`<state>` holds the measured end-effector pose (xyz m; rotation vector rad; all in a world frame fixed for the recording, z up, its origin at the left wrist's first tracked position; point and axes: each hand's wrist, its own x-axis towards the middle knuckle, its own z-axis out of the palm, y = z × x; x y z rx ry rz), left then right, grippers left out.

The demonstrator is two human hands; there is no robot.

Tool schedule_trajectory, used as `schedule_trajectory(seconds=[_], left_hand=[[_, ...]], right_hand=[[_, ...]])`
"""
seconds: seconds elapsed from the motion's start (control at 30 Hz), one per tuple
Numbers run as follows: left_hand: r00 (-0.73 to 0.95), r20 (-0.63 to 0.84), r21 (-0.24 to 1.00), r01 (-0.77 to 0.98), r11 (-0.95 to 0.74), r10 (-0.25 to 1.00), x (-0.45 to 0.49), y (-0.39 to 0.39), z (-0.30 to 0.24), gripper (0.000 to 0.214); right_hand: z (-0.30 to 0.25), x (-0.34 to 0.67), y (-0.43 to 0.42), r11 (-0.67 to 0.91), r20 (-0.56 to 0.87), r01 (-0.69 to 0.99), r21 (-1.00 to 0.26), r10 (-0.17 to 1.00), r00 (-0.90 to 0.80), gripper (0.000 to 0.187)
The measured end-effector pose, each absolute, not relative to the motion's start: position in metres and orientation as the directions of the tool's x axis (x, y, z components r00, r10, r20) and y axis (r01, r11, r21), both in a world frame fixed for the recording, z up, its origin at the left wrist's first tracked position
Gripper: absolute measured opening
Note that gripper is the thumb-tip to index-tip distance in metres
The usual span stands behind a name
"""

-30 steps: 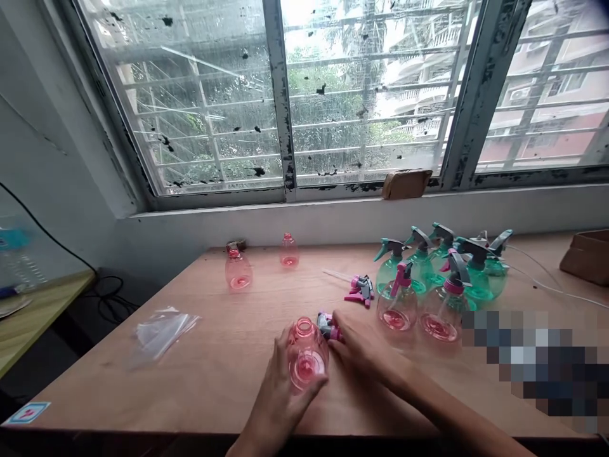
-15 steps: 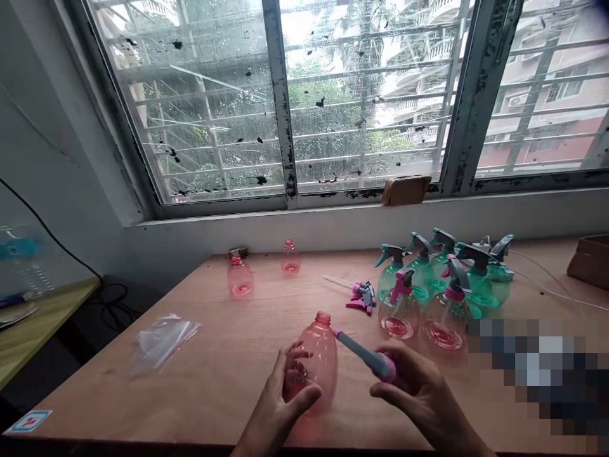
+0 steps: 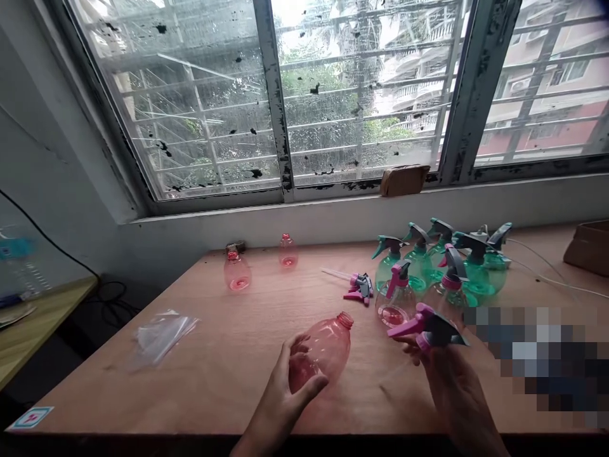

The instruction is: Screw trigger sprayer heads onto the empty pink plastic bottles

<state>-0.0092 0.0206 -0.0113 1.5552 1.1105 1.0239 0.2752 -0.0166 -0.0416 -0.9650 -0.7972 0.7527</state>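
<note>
- The left hand is partly closed, its fingers and thumb curled around the lower body of a clear pink plastic bottle, which lies tilted over the table with its empty threaded neck pointing up and to the right.
- The right hand is gripping a pink-and-grey trigger spray head from below, just right of centre; its dip tube is hard to make out.
- Handling: a firm hold low on the bottle leaves the neck unobstructed, and keeping the spray head's collar square to the neck would help the threads seat cleanly.
- Just beyond the right hand stand filled-out spray bottles in pink and green.
- Above centre, a loose spray head lies with its tube beside it.
- Upper left on the wooden table, two bare pink bottles stand; a clear plastic bag lies lower.
- Writing: a small sticker at the lower left table edge is unreadable; no brand shows on any bottle.
</note>
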Motion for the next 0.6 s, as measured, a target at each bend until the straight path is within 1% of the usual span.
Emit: schedule_trajectory(seconds=[0.07, 0.13, 0.2, 0.3, 0.4, 0.6], left_hand=[[0.258, 0.094, 0.974, 0.175, -0.142, 0.962, -0.012, 0.020, -0.007, 0.072], [0.283, 0.089, 0.976, 0.165, -0.140, 0.955, -0.013, 0.018, -0.004, 0.072], [0.310, 0.097, 0.973, 0.172, -0.156, 0.946, -0.014, 0.017, -0.002, 0.075], [0.311, 0.118, 0.959, 0.212, -0.190, 0.943, -0.014, 0.017, -0.004, 0.080], [0.263, 0.161, 0.946, 0.232, -0.224, 0.951, -0.015, 0.018, -0.007, 0.082], [0.246, 0.162, 0.960, 0.185, -0.210, 0.956, -0.014, 0.020, -0.009, 0.082]], right_hand=[[-0.046, 0.271, -0.016, 0.374, 0.155, -0.316, -0.872, 0.823, 0.547, 0.039], [-0.046, 0.268, -0.014, 0.348, 0.070, -0.424, -0.836, 0.834, 0.547, 0.043], [-0.045, 0.266, -0.013, 0.338, 0.032, -0.489, -0.804, 0.846, 0.533, 0.045], [-0.042, 0.265, -0.014, 0.338, 0.036, -0.511, -0.790, 0.858, 0.512, 0.041], [-0.040, 0.264, -0.016, 0.340, 0.026, -0.516, -0.786, 0.852, 0.523, 0.039], [-0.035, 0.268, -0.017, 0.357, 0.005, -0.557, -0.750, 0.845, 0.535, 0.036]])
